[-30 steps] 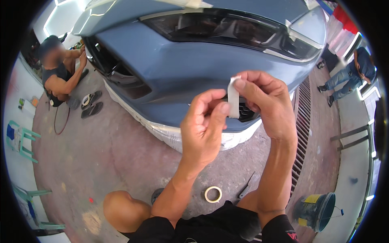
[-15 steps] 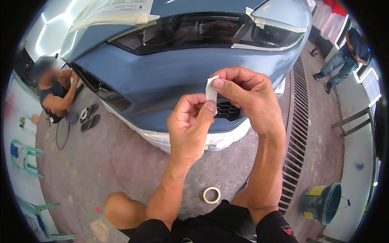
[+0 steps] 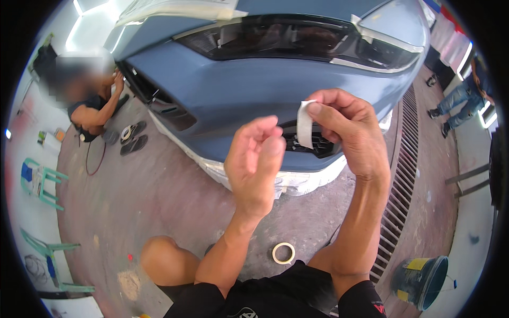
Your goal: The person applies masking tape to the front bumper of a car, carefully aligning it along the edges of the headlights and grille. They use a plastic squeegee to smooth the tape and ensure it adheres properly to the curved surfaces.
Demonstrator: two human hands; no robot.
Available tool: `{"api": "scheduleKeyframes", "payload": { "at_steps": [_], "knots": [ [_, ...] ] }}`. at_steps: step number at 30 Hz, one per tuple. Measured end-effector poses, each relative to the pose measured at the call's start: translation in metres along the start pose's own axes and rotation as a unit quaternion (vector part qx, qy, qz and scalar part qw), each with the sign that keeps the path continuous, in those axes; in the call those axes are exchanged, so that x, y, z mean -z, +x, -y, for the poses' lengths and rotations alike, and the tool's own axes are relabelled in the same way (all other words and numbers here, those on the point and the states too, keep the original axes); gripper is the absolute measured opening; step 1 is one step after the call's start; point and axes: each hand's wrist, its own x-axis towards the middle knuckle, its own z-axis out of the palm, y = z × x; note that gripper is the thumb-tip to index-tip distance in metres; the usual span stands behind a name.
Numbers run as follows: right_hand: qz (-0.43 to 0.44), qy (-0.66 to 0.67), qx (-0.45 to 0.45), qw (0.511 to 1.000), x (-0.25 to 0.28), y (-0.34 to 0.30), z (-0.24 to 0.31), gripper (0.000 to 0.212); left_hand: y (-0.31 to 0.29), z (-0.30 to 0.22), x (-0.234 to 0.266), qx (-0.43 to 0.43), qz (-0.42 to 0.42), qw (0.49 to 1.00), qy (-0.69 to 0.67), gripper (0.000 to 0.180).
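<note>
A short whitish strip of masking tape (image 3: 304, 127) hangs from the thumb and forefinger of my right hand (image 3: 358, 132), which pinches its upper end. The strip curves slightly and its lower end is free. My left hand (image 3: 252, 164) is just left of the strip, apart from it, with fingers loosely bent and nothing in them. Behind both hands stands the blue-grey front bumper (image 3: 222, 90) of a car, with a dark grille opening (image 3: 318, 148) beyond the strip. Above is the dark headlight (image 3: 297, 40), edged with masking tape.
A roll of masking tape (image 3: 283, 253) lies on the floor before me. White masking sheet (image 3: 313, 182) lines the bumper's lower edge. A co-worker (image 3: 90, 108) crouches at left near slippers (image 3: 134, 144); another person (image 3: 466, 95) stands at right. A bucket (image 3: 421, 281) sits beside the floor grate (image 3: 400, 196).
My left hand has let go of the strip's lower end and drawn away to its left, its fingers parting. My right hand still pinches the upper end. The whole view has shifted slightly.
</note>
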Motion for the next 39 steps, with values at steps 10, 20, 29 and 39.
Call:
{"api": "scheduleKeyframes", "payload": {
  "at_steps": [10,20,29,39],
  "knots": [
    [0.014,-0.030,-0.008,0.999,-0.009,-0.008,0.001,0.012,0.012,-0.002,-0.014,0.064,0.000,0.997,-0.040,0.017],
    [0.041,0.140,0.054,0.988,0.036,-0.005,-0.005,0.029,0.023,-0.005,0.013,0.015,-0.085,0.991,0.101,0.007],
    [0.027,0.146,0.071,0.986,0.023,-0.013,0.002,0.020,0.154,-0.034,0.032,-0.135,-0.356,0.867,0.321,0.022],
    [0.022,0.150,0.078,0.985,0.024,-0.015,0.001,0.018,0.173,-0.039,0.024,-0.063,-0.396,0.821,0.406,0.029]
  ]
}}
